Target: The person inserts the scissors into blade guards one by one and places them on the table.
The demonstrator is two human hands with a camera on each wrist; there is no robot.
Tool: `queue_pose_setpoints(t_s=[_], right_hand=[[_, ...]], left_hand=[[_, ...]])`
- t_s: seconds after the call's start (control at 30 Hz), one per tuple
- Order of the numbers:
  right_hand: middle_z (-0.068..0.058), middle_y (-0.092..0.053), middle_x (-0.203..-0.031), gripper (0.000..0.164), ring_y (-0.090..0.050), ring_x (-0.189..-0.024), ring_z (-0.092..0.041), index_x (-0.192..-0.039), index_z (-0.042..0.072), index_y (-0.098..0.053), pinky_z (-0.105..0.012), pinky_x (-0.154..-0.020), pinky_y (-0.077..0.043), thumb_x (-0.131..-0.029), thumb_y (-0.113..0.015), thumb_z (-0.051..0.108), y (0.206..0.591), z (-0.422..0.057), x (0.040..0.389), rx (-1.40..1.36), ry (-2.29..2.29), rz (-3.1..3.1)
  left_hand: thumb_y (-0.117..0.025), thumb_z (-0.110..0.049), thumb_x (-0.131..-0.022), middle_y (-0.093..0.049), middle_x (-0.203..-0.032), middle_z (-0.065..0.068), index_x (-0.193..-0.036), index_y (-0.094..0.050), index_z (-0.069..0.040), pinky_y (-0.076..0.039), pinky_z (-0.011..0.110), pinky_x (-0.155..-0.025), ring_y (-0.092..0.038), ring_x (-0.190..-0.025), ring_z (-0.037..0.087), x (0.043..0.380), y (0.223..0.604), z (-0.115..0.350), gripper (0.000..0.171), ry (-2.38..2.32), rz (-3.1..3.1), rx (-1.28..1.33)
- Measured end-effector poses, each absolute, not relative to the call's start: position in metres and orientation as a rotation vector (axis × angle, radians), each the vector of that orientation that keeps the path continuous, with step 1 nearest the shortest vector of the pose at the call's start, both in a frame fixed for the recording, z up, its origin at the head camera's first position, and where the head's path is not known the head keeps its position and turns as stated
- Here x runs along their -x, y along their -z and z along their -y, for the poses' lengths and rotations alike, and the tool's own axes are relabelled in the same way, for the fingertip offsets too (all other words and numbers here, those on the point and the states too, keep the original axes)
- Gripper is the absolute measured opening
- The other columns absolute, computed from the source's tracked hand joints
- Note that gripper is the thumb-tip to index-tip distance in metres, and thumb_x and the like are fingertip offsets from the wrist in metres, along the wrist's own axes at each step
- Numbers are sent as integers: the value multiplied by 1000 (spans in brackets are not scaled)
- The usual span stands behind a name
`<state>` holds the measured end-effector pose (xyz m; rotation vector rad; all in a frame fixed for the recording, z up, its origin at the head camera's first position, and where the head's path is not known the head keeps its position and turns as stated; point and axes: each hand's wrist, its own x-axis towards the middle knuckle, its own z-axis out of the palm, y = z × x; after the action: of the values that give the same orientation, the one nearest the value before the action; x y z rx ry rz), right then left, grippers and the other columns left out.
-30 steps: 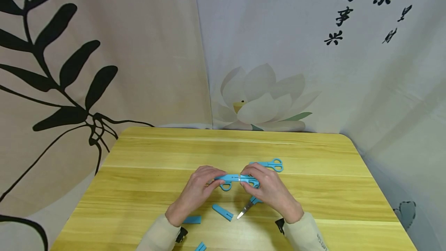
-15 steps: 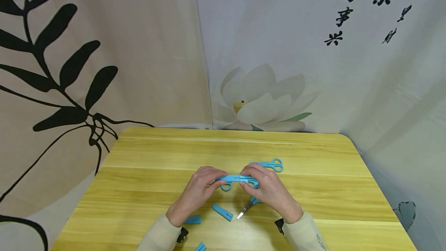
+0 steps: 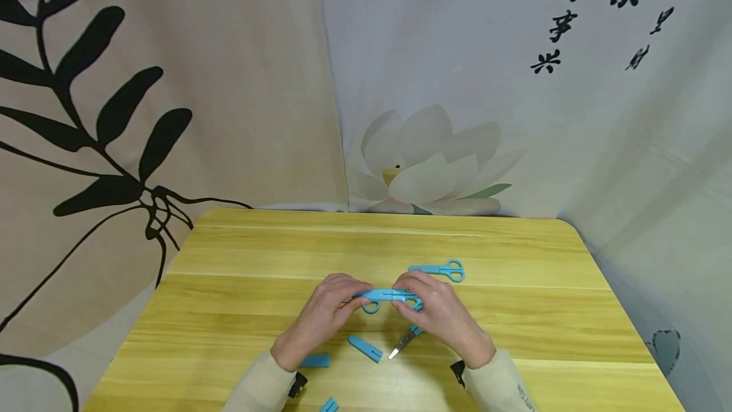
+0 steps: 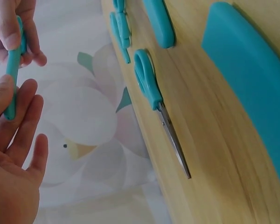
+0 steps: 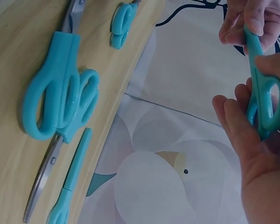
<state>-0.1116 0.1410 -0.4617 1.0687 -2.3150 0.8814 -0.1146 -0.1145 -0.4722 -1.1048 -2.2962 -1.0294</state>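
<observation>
Between the two hands in the head view is a pair of blue scissors (image 3: 407, 297) with a matching blade cap (image 3: 380, 295) over its blades. My left hand (image 3: 327, 310) pinches the closed end of the cap between thumb and fingers. The handle end is gripped by my right hand (image 3: 443, 313), its thumb on the handle in the right wrist view, where finger loops (image 5: 273, 105) show. The cap's edge meets the handle with no metal showing. Just behind the left fingertips lies another pair of scissors, its finger loop (image 3: 372, 306) visible and its blades hidden by the hand.
Uncapped scissors (image 3: 403, 343) lie below the right hand; the right wrist view shows two crossed pairs (image 5: 51, 93) there. Capped scissors (image 3: 437, 269) rest farther back. Loose caps are near the left forearm: one angled cap (image 3: 366, 348), one beside the wrist (image 3: 317, 361), one in front (image 3: 330, 405).
A second ago a narrow strip of metal showed between cap and handle; that gap has closed. My right hand has shifted slightly left, while my left hand stays nearly still.
</observation>
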Motion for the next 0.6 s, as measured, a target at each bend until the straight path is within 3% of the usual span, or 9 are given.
queue_pose_setpoints(t_s=[0.6], right_hand=[[-1,-70,-105,25,-71,-88,-15,-100,8,-72,-26,-75,-60,-81,-88,8,478,-139,109,-1062,-875,2348]], left_hand=[[-84,-7,-86,-78,-103,1,-110,-77,-5,-58,41,-88,-72,-95,17,114,483,111,25,985,2345,1124]])
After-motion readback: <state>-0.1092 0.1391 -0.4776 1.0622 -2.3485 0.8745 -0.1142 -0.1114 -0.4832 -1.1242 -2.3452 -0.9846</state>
